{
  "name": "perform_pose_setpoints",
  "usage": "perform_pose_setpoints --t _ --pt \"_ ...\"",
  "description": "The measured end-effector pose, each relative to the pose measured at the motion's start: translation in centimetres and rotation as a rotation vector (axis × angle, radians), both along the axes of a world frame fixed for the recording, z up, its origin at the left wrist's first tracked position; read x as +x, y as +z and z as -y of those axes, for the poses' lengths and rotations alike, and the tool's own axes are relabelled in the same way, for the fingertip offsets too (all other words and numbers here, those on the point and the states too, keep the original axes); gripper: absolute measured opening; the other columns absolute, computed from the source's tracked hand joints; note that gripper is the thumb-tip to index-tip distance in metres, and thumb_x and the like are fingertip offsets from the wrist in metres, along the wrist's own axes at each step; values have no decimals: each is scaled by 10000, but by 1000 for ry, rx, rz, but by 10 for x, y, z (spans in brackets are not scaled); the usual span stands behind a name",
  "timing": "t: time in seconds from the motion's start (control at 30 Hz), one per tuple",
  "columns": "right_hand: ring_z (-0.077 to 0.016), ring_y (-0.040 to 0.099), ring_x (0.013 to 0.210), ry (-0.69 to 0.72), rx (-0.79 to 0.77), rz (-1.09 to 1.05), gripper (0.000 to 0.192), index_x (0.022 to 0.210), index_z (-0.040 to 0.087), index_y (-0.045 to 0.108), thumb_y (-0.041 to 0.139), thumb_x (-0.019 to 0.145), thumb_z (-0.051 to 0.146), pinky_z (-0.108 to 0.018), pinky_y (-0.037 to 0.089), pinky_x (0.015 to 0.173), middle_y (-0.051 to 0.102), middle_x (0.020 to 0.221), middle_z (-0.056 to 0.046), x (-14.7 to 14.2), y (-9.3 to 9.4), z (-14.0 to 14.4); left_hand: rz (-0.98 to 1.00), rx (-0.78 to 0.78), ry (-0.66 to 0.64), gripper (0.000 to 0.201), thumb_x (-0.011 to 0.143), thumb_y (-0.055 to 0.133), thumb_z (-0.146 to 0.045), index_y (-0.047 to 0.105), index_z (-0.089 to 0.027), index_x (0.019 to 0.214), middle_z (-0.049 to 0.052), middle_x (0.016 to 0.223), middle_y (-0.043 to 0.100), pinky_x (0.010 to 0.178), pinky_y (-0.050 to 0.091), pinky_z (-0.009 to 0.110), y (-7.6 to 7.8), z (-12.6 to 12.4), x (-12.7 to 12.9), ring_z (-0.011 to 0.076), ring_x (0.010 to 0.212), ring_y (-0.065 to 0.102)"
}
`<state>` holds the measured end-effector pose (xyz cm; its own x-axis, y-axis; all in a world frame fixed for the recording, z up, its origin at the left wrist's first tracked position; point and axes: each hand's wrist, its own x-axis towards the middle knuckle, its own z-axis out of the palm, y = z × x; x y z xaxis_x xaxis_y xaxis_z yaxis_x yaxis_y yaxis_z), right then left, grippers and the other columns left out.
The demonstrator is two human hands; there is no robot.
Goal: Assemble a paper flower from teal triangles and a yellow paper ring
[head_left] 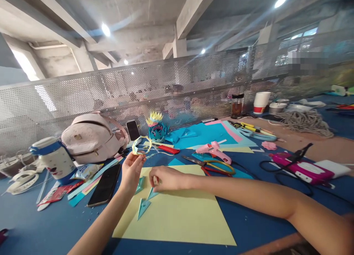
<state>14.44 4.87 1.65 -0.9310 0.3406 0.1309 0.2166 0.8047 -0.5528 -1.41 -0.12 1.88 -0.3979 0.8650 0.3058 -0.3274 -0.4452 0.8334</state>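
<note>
The left hand (132,170) is raised off the bench (41,225), its fingers pinched on a looped paper strip (141,145) of yellow and light blue. The right hand (163,178) rests low on the yellow sheet (179,214), fingers curled narrow and touching a small teal folded piece (152,193); whether they actually grip it I cannot tell. Two more teal folded pieces lie just beside it, one at seven o'clock (143,207) and one under the left palm (139,184).

The likely trouble is the loop: held only at one edge, it could spring open or crease if the pinch tightens. The folded pieces are light and loose, so a brush from the right forearm might scatter them. The glue gun (212,151) and scissors (212,165) lie at two o'clock, their cords and blades near the reaching path.
</note>
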Motion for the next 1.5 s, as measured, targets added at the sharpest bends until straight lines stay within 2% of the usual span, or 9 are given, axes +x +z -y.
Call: perform_pose_setpoints --t 0.13,0.33,0.53,0.63,0.73,0.93,1.23,1.37,1.5 --pt "-120 587 724 35 -107 67 182 849 153 634 757 715 161 -181 373 588 646 813 10 -5 1 -6 8 8 -6 236 661 812 -240 690 -175 852 11 836 674 770 476 241 -3 -1 -1 134 808 623" --pt "-139 624 701 67 -162 258 176 807 141 681 778 680 213 -198 405 593 665 734 5 -8 11 -11 -19 0 1 228 662 816 -265 686 -179 829 17 850 665 781 480 252 -6 -4 -4 142 814 618" --pt "-107 575 632 144 -381 375 208 822 143 685 769 663 248 -187 410 568 639 690 25 11 20 -17 0 -7 0 249 650 823 -259 691 -177 844 20 843 669 771 481 249 -8 -6 -3 140 806 625" --pt "-98 557 648 145 -468 297 242 829 151 672 770 663 299 -171 407 556 635 728 16 32 24 -23 18 -20 -11 253 652 822 -246 695 -172 858 18 845 671 767 480 240 -9 -5 -1 132 798 625" --pt "-88 548 641 59 -519 166 305 820 160 654 793 638 361 -168 402 554 634 748 20 55 24 -31 42 -30 -35 254 644 828 -240 696 -167 849 13 826 669 752 481 227 -10 -5 2 118 777 620" --pt "-63 507 561 -105 -712 -38 419 805 137 621 845 573 403 -174 418 550 605 672 38 82 10 -39 57 -60 -53 275 610 852 -251 694 -162 817 13 803 674 725 490 223 -12 -4 9 118 755 623" --pt "-76 549 492 -190 -718 -144 460 905 134 644 824 615 442 -177 390 485 605 619 40 87 -2 -39 28 -100 -98 269 628 850 -249 695 -157 828 15 778 670 734 503 206 -21 -6 14 102 733 618" --pt "-74 543 489 -175 -669 -201 400 804 130 652 811 639 458 -184 384 485 584 616 36 88 -1 -38 -43 -120 -118 266 639 848 -257 696 -159 835 -1 766 663 734 489 188 -22 -4 18 91 724 603" --pt "-93 554 557 -118 -554 -331 382 741 136 659 782 671 490 -208 431 535 623 699 -1 88 2 -39 -200 -110 -103 232 659 832 -257 704 -165 829 10 830 690 752 483 197 -23 -3 20 115 778 613"
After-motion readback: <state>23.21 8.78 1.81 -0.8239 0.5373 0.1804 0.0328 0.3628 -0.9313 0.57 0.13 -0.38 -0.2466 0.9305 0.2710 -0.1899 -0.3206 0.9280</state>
